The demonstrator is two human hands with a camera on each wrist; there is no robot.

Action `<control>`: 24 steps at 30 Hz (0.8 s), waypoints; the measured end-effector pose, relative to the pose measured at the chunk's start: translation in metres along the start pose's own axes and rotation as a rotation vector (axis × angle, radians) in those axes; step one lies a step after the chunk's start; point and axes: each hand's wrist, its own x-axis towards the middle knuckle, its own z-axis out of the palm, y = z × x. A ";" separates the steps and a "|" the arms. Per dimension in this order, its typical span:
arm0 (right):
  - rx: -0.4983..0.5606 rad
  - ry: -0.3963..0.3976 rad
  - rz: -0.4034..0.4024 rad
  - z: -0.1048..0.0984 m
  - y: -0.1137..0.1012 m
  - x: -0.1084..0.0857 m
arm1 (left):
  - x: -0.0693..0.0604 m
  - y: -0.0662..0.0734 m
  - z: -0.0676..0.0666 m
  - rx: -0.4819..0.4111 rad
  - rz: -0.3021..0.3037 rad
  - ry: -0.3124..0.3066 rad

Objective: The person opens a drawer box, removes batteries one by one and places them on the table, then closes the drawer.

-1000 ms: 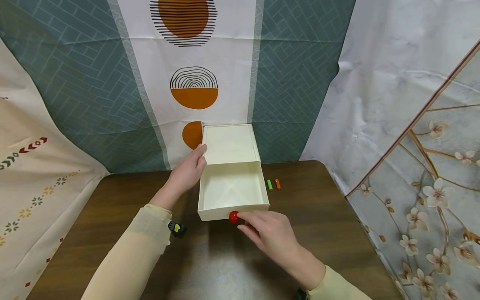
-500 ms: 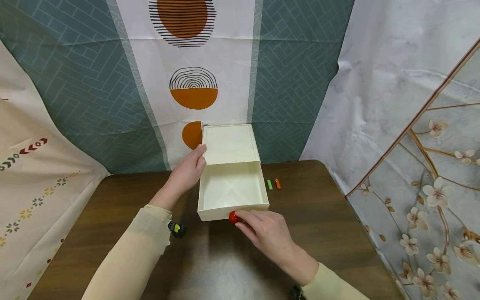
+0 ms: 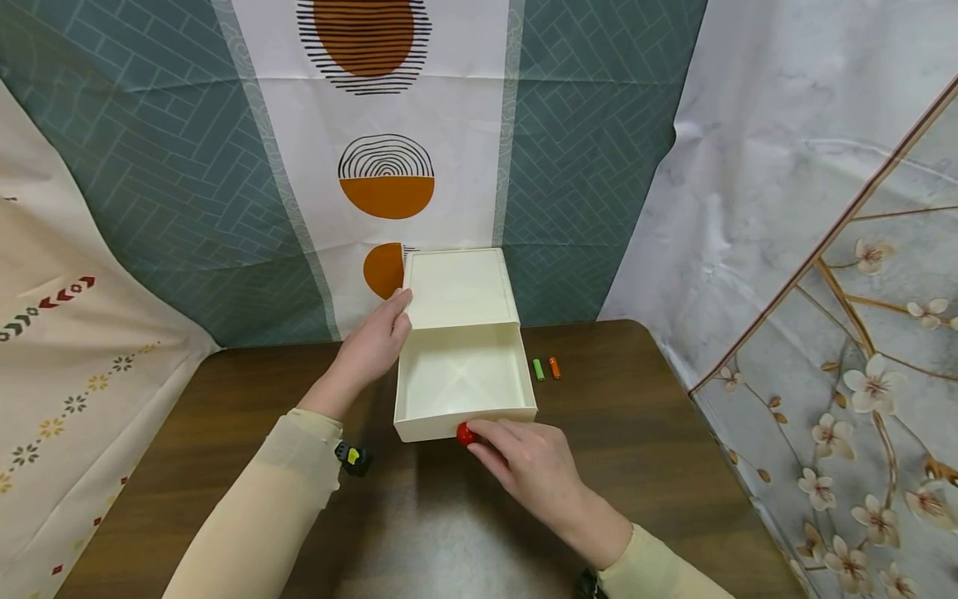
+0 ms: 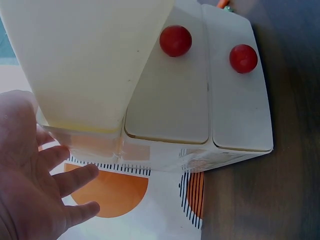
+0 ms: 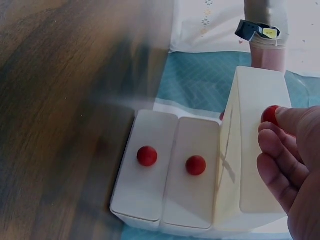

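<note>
A white drawer cabinet [image 3: 460, 287] stands at the table's back; its top drawer [image 3: 464, 374] is pulled out and looks empty inside. My right hand [image 3: 542, 474] pinches the round red knob [image 3: 465, 433] on that drawer's front, thumb and fingers around it in the right wrist view. At the cabinet's left side, my left hand [image 3: 374, 341] rests with its fingers straight and spread in the left wrist view. Two lower drawers with red knobs [image 5: 147, 156] [image 5: 195, 165] are closed.
On the dark wooden table [image 3: 636, 433], right of the cabinet, lie a green battery [image 3: 538, 369] and an orange battery [image 3: 555, 368]. Patterned cloths [image 3: 584, 166] hang behind and at both sides.
The right hand has shifted slightly left, and its fingers have closed further over the red knob. The left hand, cabinet and pulled-out drawer look nearly unchanged.
</note>
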 end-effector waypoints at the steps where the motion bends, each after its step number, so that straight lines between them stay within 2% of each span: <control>1: 0.002 -0.001 0.002 0.000 0.000 0.000 | 0.000 0.000 0.000 0.001 0.001 0.000; 12: 0.021 -0.003 0.017 0.002 0.001 0.002 | 0.000 -0.001 0.000 0.006 0.004 0.003; 24: 0.038 -0.022 0.045 0.004 0.006 0.013 | 0.000 -0.002 -0.001 0.007 0.013 -0.002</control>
